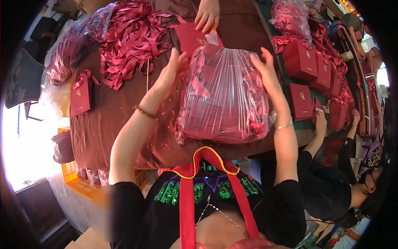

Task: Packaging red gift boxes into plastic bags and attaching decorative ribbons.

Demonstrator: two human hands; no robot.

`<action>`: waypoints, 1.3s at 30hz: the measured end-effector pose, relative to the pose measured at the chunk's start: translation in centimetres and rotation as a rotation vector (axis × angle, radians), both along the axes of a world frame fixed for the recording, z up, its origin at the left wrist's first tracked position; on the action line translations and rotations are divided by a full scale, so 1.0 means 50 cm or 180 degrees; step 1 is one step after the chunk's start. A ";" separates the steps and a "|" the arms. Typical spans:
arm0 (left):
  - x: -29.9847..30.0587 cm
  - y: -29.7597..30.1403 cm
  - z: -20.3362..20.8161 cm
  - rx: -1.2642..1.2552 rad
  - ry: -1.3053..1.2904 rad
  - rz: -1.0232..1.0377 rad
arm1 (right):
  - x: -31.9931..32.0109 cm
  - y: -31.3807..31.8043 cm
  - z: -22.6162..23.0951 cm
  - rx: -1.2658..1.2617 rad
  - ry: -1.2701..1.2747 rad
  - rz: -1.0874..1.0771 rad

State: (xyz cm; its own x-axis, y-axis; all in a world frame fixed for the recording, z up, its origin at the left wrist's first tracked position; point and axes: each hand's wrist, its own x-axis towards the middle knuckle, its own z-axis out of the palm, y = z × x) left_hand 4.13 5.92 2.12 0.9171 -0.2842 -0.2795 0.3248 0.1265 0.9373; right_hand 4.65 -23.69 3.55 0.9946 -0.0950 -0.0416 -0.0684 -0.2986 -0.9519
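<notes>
A clear plastic bag [226, 89] packed with a stack of dark red paper gift bags lies in front of me, near the table's front edge. My left hand [173, 70] is at its far left corner, fingers stretched out. On the other side, my right hand [267, 68] lies along its upper right side, thumb and fingers apart. Whether either palm presses on the plastic I cannot tell. Just beyond the bundle is a flat red gift bag [188, 39], with another person's hand [207, 17] on it from the far side.
A heap of red ribbons [130, 41] covers the far left of the brown cloth [124, 112]. One red gift bag [80, 97] lies at the left edge. Stacked red bags [300, 60] stand at right, where a co-worker's hand [319, 121] works. An orange crate [78, 182] sits below left.
</notes>
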 end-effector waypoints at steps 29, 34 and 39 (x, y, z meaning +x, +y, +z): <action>0.034 -0.079 0.007 0.0610 -0.0959 -0.0670 | 0.004 0.051 -0.020 0.2009 0.0431 0.0279; -0.041 -0.044 -0.009 0.0950 -0.1241 -0.0271 | -0.027 0.068 -0.018 0.2332 0.0772 0.0964; -0.046 -0.020 -0.028 0.0977 -0.0913 0.0351 | -0.076 0.098 -0.008 0.2272 0.0981 0.0710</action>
